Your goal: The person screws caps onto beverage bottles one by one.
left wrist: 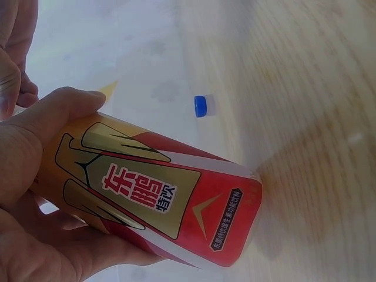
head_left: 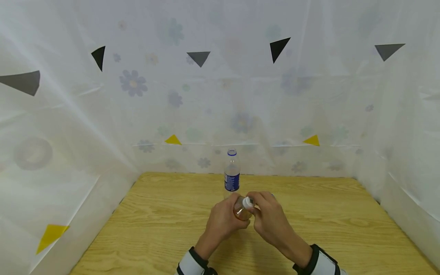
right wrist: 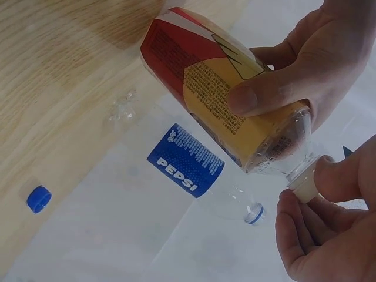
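Observation:
My left hand [head_left: 223,217] grips a drink bottle [left wrist: 147,188] round its middle, tilted with its neck toward my right hand. Its wrap label is red and gold, and amber liquid shows inside. My right hand [head_left: 273,219] pinches the white cap [right wrist: 304,183] at the mouth of this bottle between thumb and fingers. Just behind both hands stands an upright clear Pepsi bottle [head_left: 232,182] with a blue label; its mouth is uncapped and has a blue ring. In the head view, its base is hidden by my hands.
A loose blue cap [right wrist: 39,200] lies on the wooden table [head_left: 154,221], beside the Pepsi bottle. White sheeting [head_left: 220,110] with flower prints and black, grey and yellow triangles encloses the table at the back and both sides.

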### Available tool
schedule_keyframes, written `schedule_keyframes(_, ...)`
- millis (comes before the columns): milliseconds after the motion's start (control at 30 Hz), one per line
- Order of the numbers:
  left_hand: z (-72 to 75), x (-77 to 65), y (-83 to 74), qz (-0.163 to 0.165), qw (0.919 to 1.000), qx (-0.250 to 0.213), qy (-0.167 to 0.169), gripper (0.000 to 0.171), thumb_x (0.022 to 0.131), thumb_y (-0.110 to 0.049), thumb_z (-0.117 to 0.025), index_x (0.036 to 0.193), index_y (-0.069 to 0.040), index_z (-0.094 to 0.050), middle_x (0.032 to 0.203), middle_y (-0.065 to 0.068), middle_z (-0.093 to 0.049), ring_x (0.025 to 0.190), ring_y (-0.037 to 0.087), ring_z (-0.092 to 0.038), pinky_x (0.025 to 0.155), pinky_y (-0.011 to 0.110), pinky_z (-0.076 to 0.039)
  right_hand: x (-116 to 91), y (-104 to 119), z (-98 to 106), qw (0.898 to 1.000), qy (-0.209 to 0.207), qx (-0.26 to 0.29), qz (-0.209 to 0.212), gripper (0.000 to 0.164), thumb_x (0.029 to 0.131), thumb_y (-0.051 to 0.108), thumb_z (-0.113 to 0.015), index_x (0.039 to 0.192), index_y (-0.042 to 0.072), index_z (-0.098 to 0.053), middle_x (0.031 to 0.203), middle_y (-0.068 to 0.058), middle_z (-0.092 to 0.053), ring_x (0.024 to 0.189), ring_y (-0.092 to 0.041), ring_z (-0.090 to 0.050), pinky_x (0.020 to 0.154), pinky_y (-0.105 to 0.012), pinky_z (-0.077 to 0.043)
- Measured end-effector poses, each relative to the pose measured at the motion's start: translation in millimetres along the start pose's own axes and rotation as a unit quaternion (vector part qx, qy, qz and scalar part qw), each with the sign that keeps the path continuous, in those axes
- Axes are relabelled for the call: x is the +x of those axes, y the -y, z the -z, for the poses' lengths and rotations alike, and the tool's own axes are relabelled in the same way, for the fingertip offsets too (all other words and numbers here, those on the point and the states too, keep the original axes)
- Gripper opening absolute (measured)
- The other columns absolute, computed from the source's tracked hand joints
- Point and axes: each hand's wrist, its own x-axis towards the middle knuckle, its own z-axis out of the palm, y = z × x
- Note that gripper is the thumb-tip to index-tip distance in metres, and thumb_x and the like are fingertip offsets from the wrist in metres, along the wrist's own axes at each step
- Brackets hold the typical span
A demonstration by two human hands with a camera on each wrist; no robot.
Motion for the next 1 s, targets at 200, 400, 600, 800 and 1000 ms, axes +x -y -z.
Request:
schedule_keyframes(200, -0.2, 0.8, 0.6, 0.002, 1.0000, 0.003, 0.003, 0.049, 0.070, -0.027, -0.090, 0.110, -0.020, -0.062, 0.093, -0.007, -0.068, 0.077, 0.004, -0.061, 0.064, 0.023, -0.048, 1.3, -1.9, -0.2, 1.000, 0.000, 0.007, -0.007, 0.025, 0.079, -0.001, -0.082, 0.099, 0.007, -0.069, 0.091, -0.004, -0.064, 0.083, -0.015, -0.059, 0.067, -0.031, -0.050)
schedule_keyframes(400, 0.4, 0.8, 0.7, 0.006, 0.9999, -0.004, 0.010, 0.049, 0.070, -0.026, -0.090, 0.111, -0.020, -0.062, 0.094, -0.003, -0.070, 0.076, 0.004, -0.060, 0.064, 0.023, -0.047, 2.6, -3.4, -0.8, 1.000, 0.003, 0.019, -0.018, 0.022, 0.080, 0.005, -0.084, 0.093, 0.009, -0.067, 0.087, 0.000, -0.063, 0.079, -0.012, -0.056, 0.065, -0.027, -0.046)
schedule_keyframes(600, 0.6, 1.2, 0.9, 0.013, 0.9998, -0.002, 0.015, 0.049, 0.071, -0.027, -0.090, 0.111, -0.021, -0.062, 0.095, -0.005, -0.070, 0.076, 0.003, -0.060, 0.064, 0.023, -0.047, 3.1, -3.1, 0.3, 0.999, 0.010, 0.022, -0.029, 0.020, 0.081, 0.007, -0.084, 0.093, 0.009, -0.068, 0.087, 0.000, -0.064, 0.078, -0.009, -0.055, 0.067, -0.026, -0.048)
schedule_keyframes(800, 1.1, 1.1, 1.3, 0.013, 0.9998, -0.005, 0.016, 0.049, 0.071, -0.026, -0.089, 0.112, -0.021, -0.062, 0.097, -0.004, -0.071, 0.078, 0.005, -0.062, 0.065, 0.024, -0.049, 0.5, -2.4, 0.4, 0.999, 0.013, 0.022, -0.037, 0.022, 0.082, 0.008, -0.083, 0.099, 0.007, -0.069, 0.091, 0.000, -0.065, 0.083, -0.009, -0.057, 0.068, -0.027, -0.049)
schedule_keyframes(1000, 1.2, 1.2, 0.7, 0.010, 0.9999, -0.002, 0.011, 0.050, 0.070, -0.026, -0.090, 0.112, -0.020, -0.062, 0.095, -0.005, -0.070, 0.078, 0.005, -0.063, 0.065, 0.024, -0.049, -0.9, 0.3, 2.4, 0.998, 0.029, 0.014, -0.053, 0.025, 0.086, 0.010, -0.081, 0.108, 0.006, -0.069, 0.099, -0.004, -0.067, 0.090, -0.014, -0.060, 0.073, -0.034, -0.052)
